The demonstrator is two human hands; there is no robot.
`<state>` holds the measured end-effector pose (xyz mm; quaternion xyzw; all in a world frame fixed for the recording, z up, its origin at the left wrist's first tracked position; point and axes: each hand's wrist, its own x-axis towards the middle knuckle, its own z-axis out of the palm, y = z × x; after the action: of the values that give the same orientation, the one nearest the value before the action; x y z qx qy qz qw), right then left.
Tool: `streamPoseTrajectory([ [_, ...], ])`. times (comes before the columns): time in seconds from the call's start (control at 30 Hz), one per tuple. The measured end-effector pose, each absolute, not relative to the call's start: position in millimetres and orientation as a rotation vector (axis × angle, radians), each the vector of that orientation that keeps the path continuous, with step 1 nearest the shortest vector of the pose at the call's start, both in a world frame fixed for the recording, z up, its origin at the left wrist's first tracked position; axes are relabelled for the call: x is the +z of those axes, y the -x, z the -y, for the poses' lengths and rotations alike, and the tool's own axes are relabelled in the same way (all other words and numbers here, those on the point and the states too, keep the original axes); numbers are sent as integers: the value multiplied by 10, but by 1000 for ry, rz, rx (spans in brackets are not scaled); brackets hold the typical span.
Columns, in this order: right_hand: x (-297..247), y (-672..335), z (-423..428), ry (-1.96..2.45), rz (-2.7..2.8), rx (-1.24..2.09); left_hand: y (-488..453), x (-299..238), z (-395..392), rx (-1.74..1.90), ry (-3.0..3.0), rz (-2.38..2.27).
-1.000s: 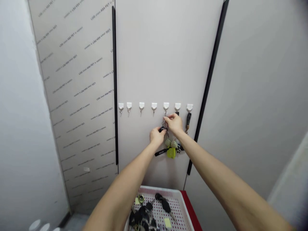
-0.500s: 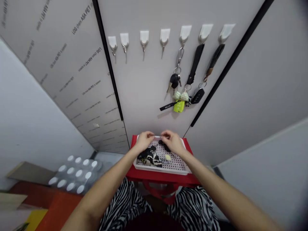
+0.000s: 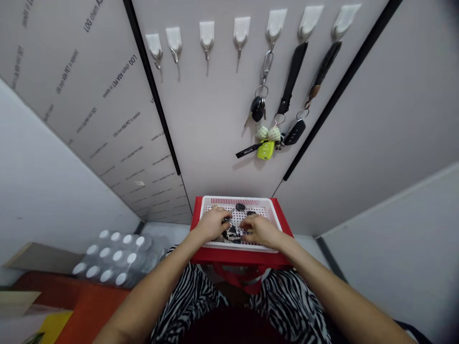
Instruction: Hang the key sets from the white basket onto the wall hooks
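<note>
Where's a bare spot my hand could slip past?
The panel is bare below the four left hooks, between the black strip and the hanging black keys, and between the green fob and basket. Crowded: the basket's middle, loose keys between left hand and right hand.

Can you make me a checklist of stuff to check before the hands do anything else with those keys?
1. Hooks up on the pale panel: ok, seven in a row.
2. Wall keys hanging properly: ok, the black keys, green key and dark fob hang from the three rightmost hooks.
3. White basket resting on the red surface: ok.
4. Left hand and right hand at the basket: ok, both reach into it.
5. Basket keys spread apart: not ok, many are bunched together.
6. A key gripped in either hand: cannot tell, fingers hide it.
</note>
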<state>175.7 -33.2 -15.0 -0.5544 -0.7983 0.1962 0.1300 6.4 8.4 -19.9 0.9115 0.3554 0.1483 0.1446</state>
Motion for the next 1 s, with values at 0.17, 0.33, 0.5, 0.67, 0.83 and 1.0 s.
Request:
streamPoseTrajectory([
  [0.17,-160,-1839,371,1765,2387,578,-73,-200,-83,415,-2645,-1012],
  [0.33,-178,-1825,365,1738,2338,553,-86,-134,-34,389,-2674,-884],
  [0.5,-168,-1776,363,1692,2395,622,-105,-107,-9,317,-2656,-721],
  [0.67,-129,-1758,376,1663,2111,705,-123,-123,-16,415,-2590,-755],
  [0.83,68,-1810,331,1449,1609,1127,-111,-99,-11,552,-2477,-831],
  [1.0,385,-1809,274,1298,1443,1180,-197,-2,13,775,-2258,-924],
])
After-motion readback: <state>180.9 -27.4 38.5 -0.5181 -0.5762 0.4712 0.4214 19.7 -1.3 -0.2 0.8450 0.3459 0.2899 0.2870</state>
